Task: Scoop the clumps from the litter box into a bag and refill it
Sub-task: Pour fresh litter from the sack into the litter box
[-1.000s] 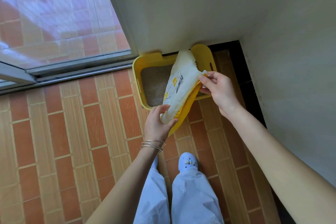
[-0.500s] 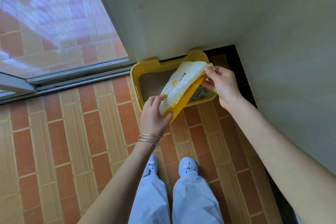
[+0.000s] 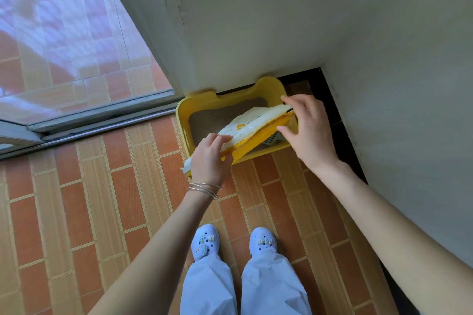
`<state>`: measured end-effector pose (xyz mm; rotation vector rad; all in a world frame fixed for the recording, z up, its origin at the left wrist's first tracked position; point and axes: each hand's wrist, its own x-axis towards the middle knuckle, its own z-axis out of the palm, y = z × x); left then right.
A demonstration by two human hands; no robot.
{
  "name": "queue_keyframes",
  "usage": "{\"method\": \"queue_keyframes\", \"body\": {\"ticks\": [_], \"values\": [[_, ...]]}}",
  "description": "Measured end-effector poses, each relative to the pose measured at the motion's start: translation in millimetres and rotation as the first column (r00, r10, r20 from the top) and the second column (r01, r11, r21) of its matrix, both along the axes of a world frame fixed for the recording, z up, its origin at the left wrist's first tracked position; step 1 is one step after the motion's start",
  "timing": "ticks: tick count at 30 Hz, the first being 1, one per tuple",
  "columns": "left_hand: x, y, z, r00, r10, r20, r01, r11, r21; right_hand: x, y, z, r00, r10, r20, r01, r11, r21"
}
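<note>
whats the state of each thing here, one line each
litter bag: held flat and roughly level above the box, its far end open
left hand: gripping the bag's near end
right hand: pinching the bag's open far end
litter box: on the floor in the corner, uncovered, grey litter inside
scoop: lying in the box, mostly hidden under the bag
sliding door: cannot tell if shut

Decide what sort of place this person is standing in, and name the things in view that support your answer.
Probably a home balcony or enclosed porch corner. Signs: the brick-pattern floor tiles, a sliding glass door on a metal track, and a yellow litter box tucked against the wall.
</note>
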<state>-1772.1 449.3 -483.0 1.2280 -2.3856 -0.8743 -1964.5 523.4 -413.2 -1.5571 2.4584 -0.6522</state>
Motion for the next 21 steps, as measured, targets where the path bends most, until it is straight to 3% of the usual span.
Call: {"method": "queue_keyframes", "body": {"ticks": [2, 3, 6, 9, 13, 17, 21], "values": [[-6, -2, 3, 0.998, -0.061, 0.028, 0.062, 0.998, -0.028, 8, -3, 1, 0.96, 0.19, -0.206, -0.185, 0.982, 0.041], [-9, -3, 5, 0.995, -0.093, 0.037, 0.094, 0.994, -0.048, 12, -4, -1, 0.938, 0.264, -0.227, -0.25, 0.964, 0.087], [-20, -6, 10, 0.986, -0.157, 0.063, 0.163, 0.982, -0.098, 19, -7, -13, 0.916, 0.369, -0.16, -0.318, 0.908, 0.274], [-29, -9, 13, 0.984, -0.163, 0.078, 0.17, 0.98, -0.099, 16, -6, -24, 0.961, 0.277, -0.026, -0.247, 0.892, 0.379], [-34, -15, 19, 0.971, -0.224, 0.085, 0.234, 0.964, -0.129, 12, -3, -28, 0.986, 0.152, 0.073, -0.167, 0.939, 0.299], [-35, -23, 31, 0.975, -0.221, 0.031, 0.223, 0.961, -0.165, 10, 1, -27, 0.99, 0.136, 0.039, -0.14, 0.981, 0.135], [-34, -21, 29, 0.966, -0.251, 0.061, 0.258, 0.951, -0.172, 9, 8, -29, 0.986, 0.154, 0.059, -0.161, 0.978, 0.133]]}}
